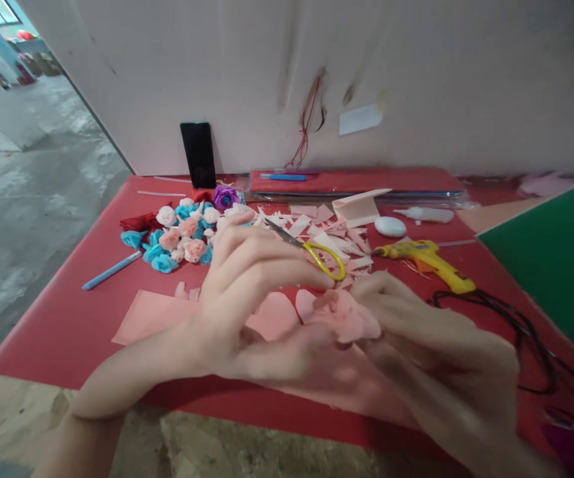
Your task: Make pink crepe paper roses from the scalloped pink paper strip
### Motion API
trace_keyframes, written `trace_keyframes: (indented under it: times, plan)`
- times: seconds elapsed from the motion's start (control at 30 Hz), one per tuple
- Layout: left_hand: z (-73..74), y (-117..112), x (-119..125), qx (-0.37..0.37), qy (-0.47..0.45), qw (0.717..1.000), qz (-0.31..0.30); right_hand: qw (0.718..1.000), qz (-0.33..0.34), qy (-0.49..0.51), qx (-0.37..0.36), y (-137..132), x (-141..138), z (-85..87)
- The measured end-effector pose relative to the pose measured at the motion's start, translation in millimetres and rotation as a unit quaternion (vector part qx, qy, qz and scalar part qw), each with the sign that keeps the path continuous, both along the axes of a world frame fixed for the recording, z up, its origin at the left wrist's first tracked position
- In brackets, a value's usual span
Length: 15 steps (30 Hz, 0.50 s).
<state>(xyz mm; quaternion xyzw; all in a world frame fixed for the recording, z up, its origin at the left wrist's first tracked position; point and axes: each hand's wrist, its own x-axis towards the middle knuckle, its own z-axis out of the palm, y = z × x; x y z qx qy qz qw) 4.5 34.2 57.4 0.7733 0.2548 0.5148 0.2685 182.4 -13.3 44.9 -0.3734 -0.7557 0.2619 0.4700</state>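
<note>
The pink paper flower (344,317) sits between my hands just right of the frame's centre; my right grip (436,352) pinches it from the right and below, while my left grip (241,292) is curved with spread fingers, its thumb against the left petals, and I cannot tell whether it is pinching them. The paper looks thin, so too hard a squeeze from either side could crease or tear the petals, and too slack a pinch underneath might let the layers twist apart. Just behind, the yellow-handled scissors (327,260) lie on the paper scraps (299,227), close enough to my left fingertips that a careless sweep could knock them. The yellow glue gun (419,251) lies right of centre, nozzle toward the scraps; if hot, it could burn me. Its black cord (525,325) loops beside my right grip and might snag my wrist. A loose pink petal (274,317) and a pink sheet (154,318) lie on the red bench (58,335) around my left grip, easily crumpled by it, with coloured flowers (196,250) heaped beyond, left of centre.
</note>
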Motion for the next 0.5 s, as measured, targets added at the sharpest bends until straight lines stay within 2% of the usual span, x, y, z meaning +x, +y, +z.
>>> trace_keyframes:
  times: [0.03, 0.1, 0.17, 0.23, 0.37, 0.5]
  plan:
    - [2.3, 0.8, -0.6, -0.009, 0.007, 1.0, -0.024, 1.0, 0.002, -0.02, 0.016, 1.9, 1.4, 0.9]
    - [6.8, 2.3, -2.8, -0.094, 0.043, 0.99, -0.091, 0.997, 0.0, -0.054, 0.056, 6.4, 4.0, 3.2]
    - [9.9, 3.8, -4.6, -0.184, 0.059, 0.969, -0.155, 0.993, 0.015, -0.074, 0.091, 10.6, 7.0, 4.8]
    - [10.8, 5.1, -5.2, -0.23, 0.052, 0.952, -0.192, 0.99, 0.029, -0.09, 0.109, 13.9, 10.2, 4.7]
    - [9.7, 5.7, -4.6, -0.263, 0.022, 0.943, -0.204, 0.983, 0.037, -0.129, 0.122, 18.0, 13.9, 1.0]
    - [10.6, 5.0, -5.3, -0.285, 0.019, 0.931, -0.226, 0.984, 0.043, -0.128, 0.12, 19.2, 12.5, -1.5]
